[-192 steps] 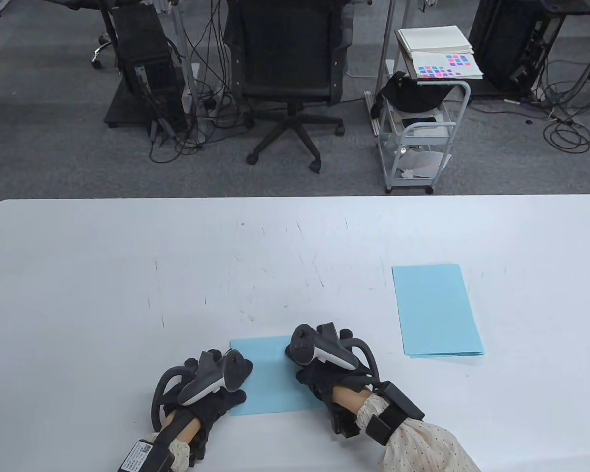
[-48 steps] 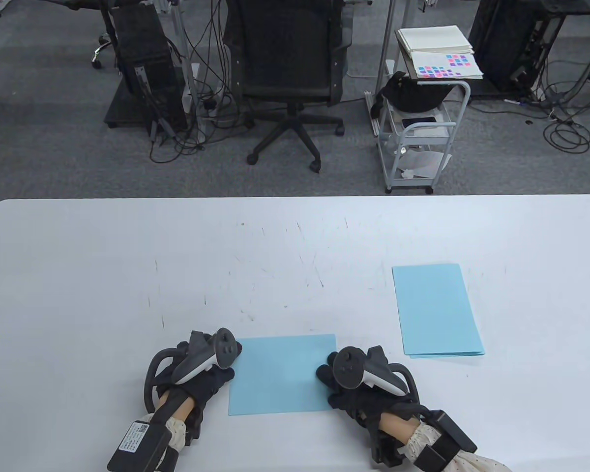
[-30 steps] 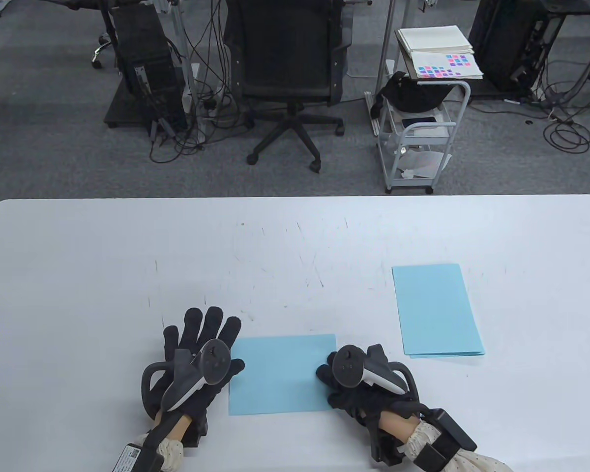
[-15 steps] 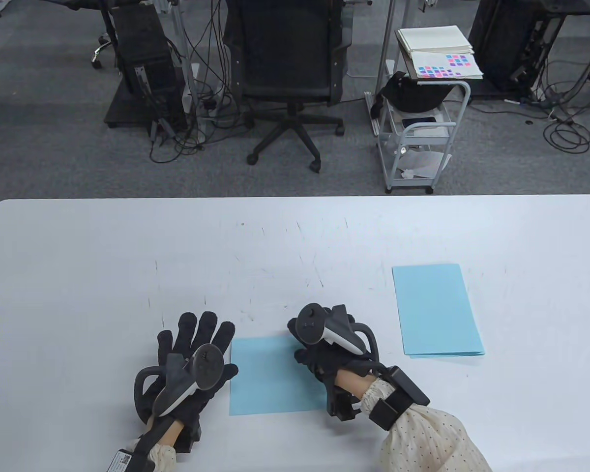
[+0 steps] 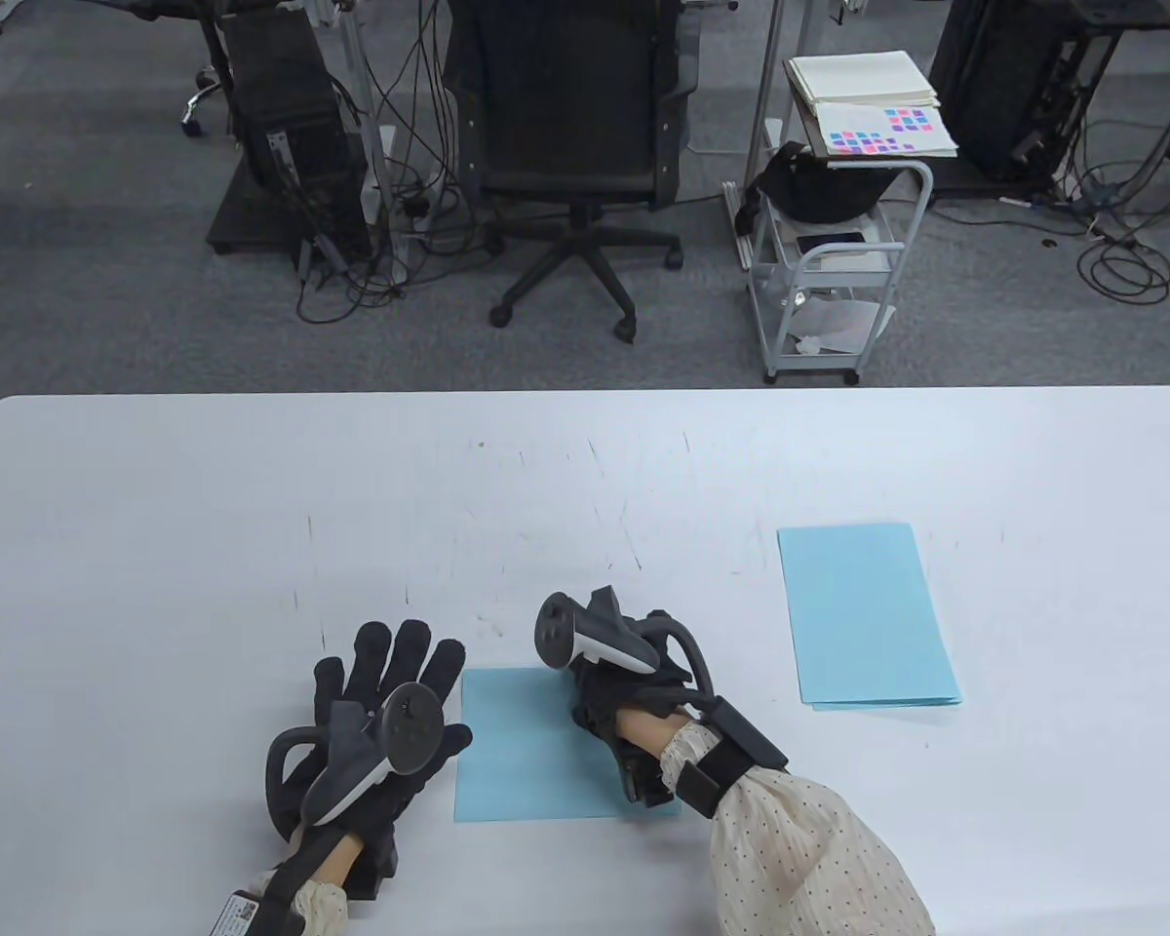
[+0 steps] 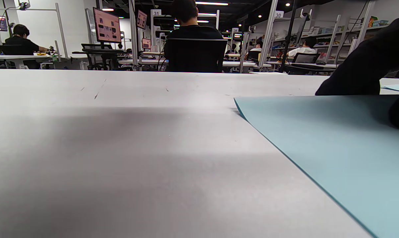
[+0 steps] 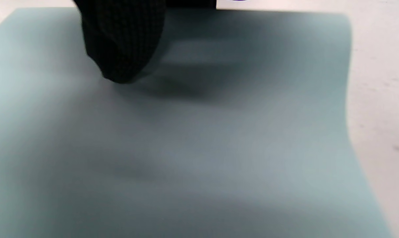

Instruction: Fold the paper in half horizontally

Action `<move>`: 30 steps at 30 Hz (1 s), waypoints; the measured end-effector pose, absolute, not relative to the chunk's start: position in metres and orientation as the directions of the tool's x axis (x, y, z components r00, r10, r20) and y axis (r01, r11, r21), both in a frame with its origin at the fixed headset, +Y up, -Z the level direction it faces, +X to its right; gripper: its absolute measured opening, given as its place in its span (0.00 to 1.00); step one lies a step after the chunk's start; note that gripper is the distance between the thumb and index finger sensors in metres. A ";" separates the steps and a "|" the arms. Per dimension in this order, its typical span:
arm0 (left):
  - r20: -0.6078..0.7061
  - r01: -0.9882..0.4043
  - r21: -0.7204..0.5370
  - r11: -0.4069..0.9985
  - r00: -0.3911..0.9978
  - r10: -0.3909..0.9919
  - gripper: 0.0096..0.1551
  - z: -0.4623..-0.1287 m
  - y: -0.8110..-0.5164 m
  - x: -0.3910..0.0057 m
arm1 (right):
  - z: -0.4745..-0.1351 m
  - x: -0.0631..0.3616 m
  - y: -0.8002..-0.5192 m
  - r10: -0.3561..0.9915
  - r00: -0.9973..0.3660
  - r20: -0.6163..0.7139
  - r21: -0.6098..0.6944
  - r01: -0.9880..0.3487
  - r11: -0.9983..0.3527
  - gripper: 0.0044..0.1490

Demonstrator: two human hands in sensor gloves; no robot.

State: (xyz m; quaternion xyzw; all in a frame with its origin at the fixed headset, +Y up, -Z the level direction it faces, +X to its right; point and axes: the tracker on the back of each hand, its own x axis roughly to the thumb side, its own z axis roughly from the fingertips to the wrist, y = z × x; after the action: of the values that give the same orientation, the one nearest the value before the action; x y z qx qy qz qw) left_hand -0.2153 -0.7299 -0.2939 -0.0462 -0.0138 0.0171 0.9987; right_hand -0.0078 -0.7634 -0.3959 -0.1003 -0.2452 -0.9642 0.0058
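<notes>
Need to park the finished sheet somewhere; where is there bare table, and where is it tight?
Bare white table runs across the far half, beyond both hands. A free strip lies between the folded blue paper and the blue stack. Crowded: the near middle, where the left hand lies flat beside the paper and the right hand rests on it.

white table | folded blue paper near front edge | blue paper stack right

The left hand is laid flat with fingers spread wide. The right hand is bent down, fingertips pressed low.
</notes>
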 end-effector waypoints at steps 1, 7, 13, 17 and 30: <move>0.025 -0.034 -0.093 0.995 0.999 0.036 0.47 -0.294 -0.730 -0.216 | -0.397 -0.008 -0.763 0.030 -0.980 0.196 0.471 0.067 -0.880 0.48; 0.021 -0.039 -0.091 0.995 0.999 0.041 0.47 -0.294 -0.730 -0.218 | -0.400 0.004 -0.764 0.048 -0.987 0.152 0.505 0.036 -0.862 0.40; 0.022 -0.040 -0.094 0.995 0.999 0.042 0.47 -0.294 -0.730 -0.218 | -0.399 0.023 -0.748 0.139 -0.986 0.092 0.470 -0.080 -0.879 0.32; 0.022 -0.036 -0.099 0.994 0.999 0.038 0.47 -0.294 -0.730 -0.219 | -0.396 0.040 -0.735 0.224 -0.973 0.054 0.438 -0.178 -0.881 0.30; 0.015 -0.051 -0.105 0.993 0.999 0.053 0.48 -0.294 -0.729 -0.223 | -0.391 0.132 -0.690 0.589 -0.779 -0.215 0.148 -0.623 -0.768 0.31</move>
State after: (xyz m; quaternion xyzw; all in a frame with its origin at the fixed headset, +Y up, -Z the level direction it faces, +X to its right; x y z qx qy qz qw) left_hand -0.2228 -0.7292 -0.2938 -0.0524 -0.0087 0.0259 0.9983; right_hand 0.1317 -0.6899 -0.3906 0.0782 -0.1061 -0.9371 -0.3234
